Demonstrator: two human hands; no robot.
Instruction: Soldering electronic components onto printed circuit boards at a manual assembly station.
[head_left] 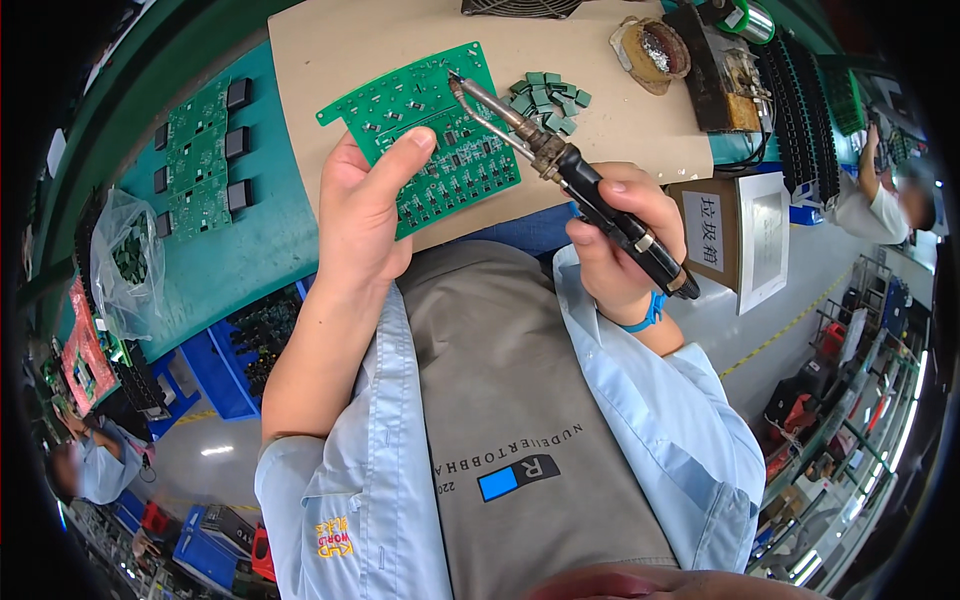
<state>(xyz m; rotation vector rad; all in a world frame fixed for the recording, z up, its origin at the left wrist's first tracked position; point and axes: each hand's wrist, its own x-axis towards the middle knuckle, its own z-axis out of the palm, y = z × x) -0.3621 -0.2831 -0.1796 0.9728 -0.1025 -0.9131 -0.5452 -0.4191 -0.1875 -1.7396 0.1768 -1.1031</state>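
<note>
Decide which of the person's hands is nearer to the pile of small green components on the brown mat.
Right. The right hand grips the soldering iron just below the pile of small green components; the left hand holds the green circuit board, farther to the pile's left.

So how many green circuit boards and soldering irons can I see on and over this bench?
Green circuit board in the left hand: 1
Green circuit boards lying on the teal mat: 3
Soldering iron in the right hand: 1
Total: 5
</note>
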